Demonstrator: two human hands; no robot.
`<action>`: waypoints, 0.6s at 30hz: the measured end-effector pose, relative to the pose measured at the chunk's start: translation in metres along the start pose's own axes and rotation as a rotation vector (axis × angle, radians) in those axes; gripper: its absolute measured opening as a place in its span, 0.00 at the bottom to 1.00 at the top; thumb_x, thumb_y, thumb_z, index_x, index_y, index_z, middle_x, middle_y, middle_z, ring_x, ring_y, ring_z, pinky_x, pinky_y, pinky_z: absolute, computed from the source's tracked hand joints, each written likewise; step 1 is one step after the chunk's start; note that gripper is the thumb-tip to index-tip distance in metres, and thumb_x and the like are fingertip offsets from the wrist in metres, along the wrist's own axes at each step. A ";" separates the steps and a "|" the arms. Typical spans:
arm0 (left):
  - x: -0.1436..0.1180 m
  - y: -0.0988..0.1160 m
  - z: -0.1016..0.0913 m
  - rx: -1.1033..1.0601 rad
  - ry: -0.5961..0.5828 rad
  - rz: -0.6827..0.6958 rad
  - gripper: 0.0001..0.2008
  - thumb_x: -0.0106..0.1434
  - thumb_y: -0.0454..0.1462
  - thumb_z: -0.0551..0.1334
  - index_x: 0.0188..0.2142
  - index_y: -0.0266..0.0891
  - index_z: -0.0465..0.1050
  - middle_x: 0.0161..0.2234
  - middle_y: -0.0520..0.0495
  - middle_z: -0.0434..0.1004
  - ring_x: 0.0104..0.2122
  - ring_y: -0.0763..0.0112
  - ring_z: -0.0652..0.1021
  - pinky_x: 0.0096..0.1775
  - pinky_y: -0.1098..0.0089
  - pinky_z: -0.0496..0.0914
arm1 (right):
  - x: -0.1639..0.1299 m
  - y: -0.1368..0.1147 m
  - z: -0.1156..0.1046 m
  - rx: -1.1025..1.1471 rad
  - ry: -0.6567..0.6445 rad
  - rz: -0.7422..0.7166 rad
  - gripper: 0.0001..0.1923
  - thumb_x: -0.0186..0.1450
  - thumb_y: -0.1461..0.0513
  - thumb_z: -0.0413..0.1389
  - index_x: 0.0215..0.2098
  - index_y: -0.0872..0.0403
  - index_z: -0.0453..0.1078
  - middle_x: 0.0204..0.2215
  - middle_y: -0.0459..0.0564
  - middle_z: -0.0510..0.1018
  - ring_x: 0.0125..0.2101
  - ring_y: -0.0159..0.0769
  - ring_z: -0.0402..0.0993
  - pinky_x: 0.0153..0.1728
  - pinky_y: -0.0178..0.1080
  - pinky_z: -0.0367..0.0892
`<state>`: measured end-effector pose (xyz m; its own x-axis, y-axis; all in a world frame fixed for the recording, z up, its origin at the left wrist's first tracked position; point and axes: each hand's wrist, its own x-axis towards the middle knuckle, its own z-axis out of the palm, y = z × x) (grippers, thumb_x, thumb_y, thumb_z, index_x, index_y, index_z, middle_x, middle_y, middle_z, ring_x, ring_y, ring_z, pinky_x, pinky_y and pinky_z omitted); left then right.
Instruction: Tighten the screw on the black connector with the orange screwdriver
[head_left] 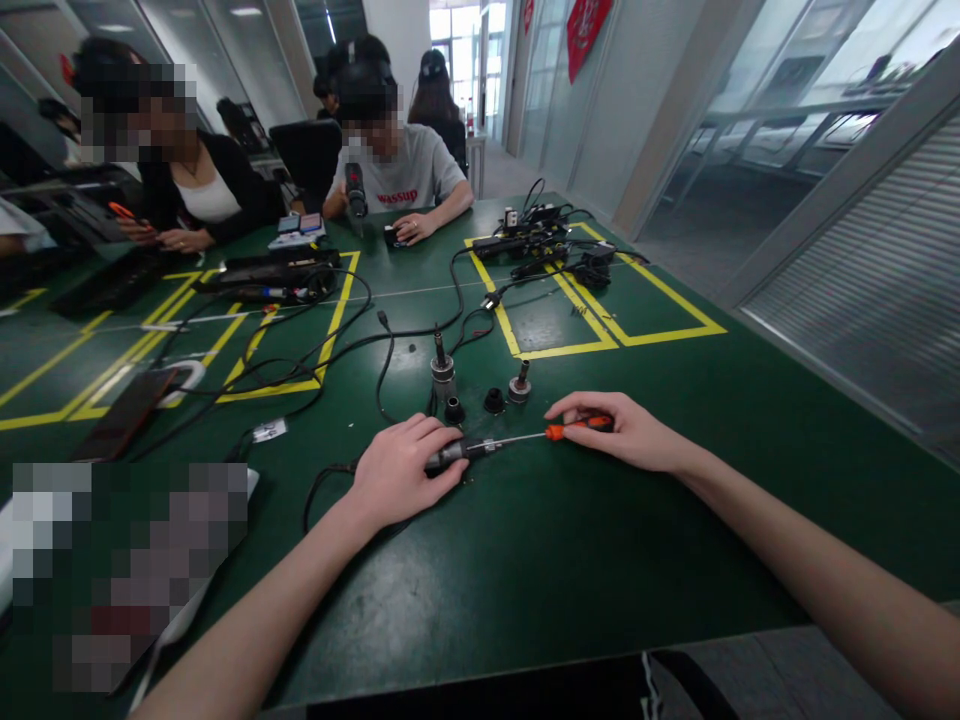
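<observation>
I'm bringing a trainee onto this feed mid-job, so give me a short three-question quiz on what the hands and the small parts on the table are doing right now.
1. True or false: the right hand grips an orange-handled screwdriver.
2. Multiple choice: the left hand holds a) a phone, b) a dark cylindrical tool lying on the green table, c) a yellow tape roll.
3. Fill in: the screwdriver's metal shaft points toward the ____ hand.

Key
1. True.
2. b. The tool lies flat, its tip toward the screwdriver.
3. Left. Just beyond both hands stand small parts: a metal fitting, two black caps and another fitting.
</observation>
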<state>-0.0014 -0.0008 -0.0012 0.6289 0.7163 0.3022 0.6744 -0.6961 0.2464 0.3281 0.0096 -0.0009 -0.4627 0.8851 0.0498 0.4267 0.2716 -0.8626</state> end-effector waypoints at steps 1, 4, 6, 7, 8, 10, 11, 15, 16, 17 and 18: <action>0.000 0.000 0.000 0.001 0.001 -0.001 0.11 0.69 0.41 0.64 0.47 0.40 0.79 0.40 0.47 0.84 0.40 0.62 0.81 0.41 0.62 0.77 | 0.000 -0.001 0.000 -0.006 -0.007 0.003 0.21 0.67 0.47 0.61 0.46 0.54 0.80 0.32 0.49 0.78 0.30 0.36 0.74 0.33 0.38 0.68; 0.000 0.000 0.000 0.001 0.004 0.003 0.12 0.68 0.41 0.64 0.48 0.39 0.79 0.41 0.47 0.84 0.40 0.62 0.81 0.41 0.62 0.78 | 0.001 -0.003 0.002 -0.057 -0.027 0.009 0.21 0.68 0.46 0.60 0.45 0.54 0.81 0.34 0.51 0.82 0.32 0.38 0.76 0.35 0.39 0.70; 0.000 0.000 0.000 0.002 0.007 0.005 0.12 0.68 0.41 0.64 0.47 0.39 0.79 0.41 0.47 0.84 0.39 0.62 0.81 0.41 0.62 0.78 | 0.001 -0.006 0.002 -0.112 -0.024 -0.004 0.21 0.71 0.47 0.56 0.42 0.54 0.81 0.33 0.51 0.82 0.30 0.37 0.75 0.34 0.39 0.68; 0.000 0.000 0.000 0.002 0.008 0.006 0.12 0.68 0.41 0.64 0.47 0.39 0.79 0.41 0.47 0.83 0.39 0.62 0.81 0.41 0.62 0.78 | 0.001 -0.007 0.002 -0.132 -0.023 -0.012 0.21 0.72 0.47 0.54 0.41 0.54 0.81 0.32 0.50 0.82 0.30 0.36 0.75 0.34 0.39 0.68; 0.000 0.000 0.000 0.002 0.009 0.005 0.12 0.68 0.41 0.64 0.47 0.40 0.79 0.40 0.47 0.83 0.39 0.62 0.80 0.41 0.62 0.78 | 0.000 -0.007 0.002 -0.143 -0.022 -0.018 0.22 0.73 0.48 0.53 0.39 0.55 0.81 0.31 0.50 0.82 0.29 0.36 0.74 0.33 0.39 0.67; 0.000 0.000 0.000 -0.003 0.008 0.004 0.12 0.69 0.41 0.63 0.47 0.40 0.79 0.41 0.46 0.83 0.39 0.62 0.80 0.41 0.63 0.78 | 0.000 -0.008 0.002 -0.121 -0.028 -0.009 0.21 0.72 0.49 0.54 0.38 0.55 0.81 0.31 0.51 0.82 0.29 0.36 0.75 0.32 0.38 0.67; 0.000 0.000 -0.001 -0.008 0.006 0.003 0.12 0.69 0.41 0.63 0.47 0.40 0.79 0.41 0.46 0.83 0.39 0.62 0.80 0.41 0.63 0.78 | 0.000 -0.008 0.002 -0.093 -0.029 0.001 0.20 0.72 0.49 0.56 0.38 0.54 0.81 0.31 0.51 0.83 0.29 0.37 0.76 0.31 0.38 0.68; 0.000 0.000 -0.002 -0.016 -0.002 -0.001 0.11 0.69 0.41 0.63 0.47 0.40 0.79 0.41 0.46 0.83 0.40 0.62 0.81 0.41 0.63 0.78 | 0.001 -0.005 0.003 -0.018 0.003 0.004 0.16 0.66 0.49 0.63 0.40 0.53 0.81 0.35 0.51 0.84 0.33 0.40 0.79 0.36 0.40 0.73; 0.001 0.001 -0.002 -0.014 0.000 0.000 0.11 0.69 0.41 0.63 0.47 0.40 0.79 0.41 0.46 0.84 0.40 0.62 0.81 0.41 0.63 0.78 | 0.001 -0.005 0.003 -0.024 0.004 0.000 0.16 0.65 0.49 0.64 0.40 0.53 0.81 0.35 0.51 0.84 0.33 0.40 0.79 0.36 0.41 0.73; 0.001 0.001 -0.002 -0.013 0.001 0.001 0.11 0.69 0.41 0.63 0.47 0.40 0.79 0.41 0.46 0.84 0.40 0.62 0.81 0.40 0.63 0.78 | 0.001 -0.005 0.003 -0.036 -0.003 -0.003 0.16 0.65 0.49 0.64 0.40 0.53 0.81 0.34 0.51 0.84 0.33 0.40 0.79 0.36 0.41 0.73; 0.001 0.001 -0.002 -0.011 0.002 0.002 0.11 0.69 0.41 0.63 0.47 0.40 0.79 0.41 0.46 0.84 0.40 0.62 0.81 0.40 0.63 0.78 | 0.001 -0.005 0.003 -0.054 -0.015 -0.002 0.16 0.66 0.49 0.63 0.40 0.53 0.81 0.34 0.50 0.84 0.31 0.39 0.78 0.35 0.40 0.72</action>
<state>-0.0010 -0.0010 0.0012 0.6298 0.7146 0.3046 0.6688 -0.6982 0.2554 0.3231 0.0075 0.0019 -0.4752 0.8788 0.0433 0.4667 0.2935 -0.8343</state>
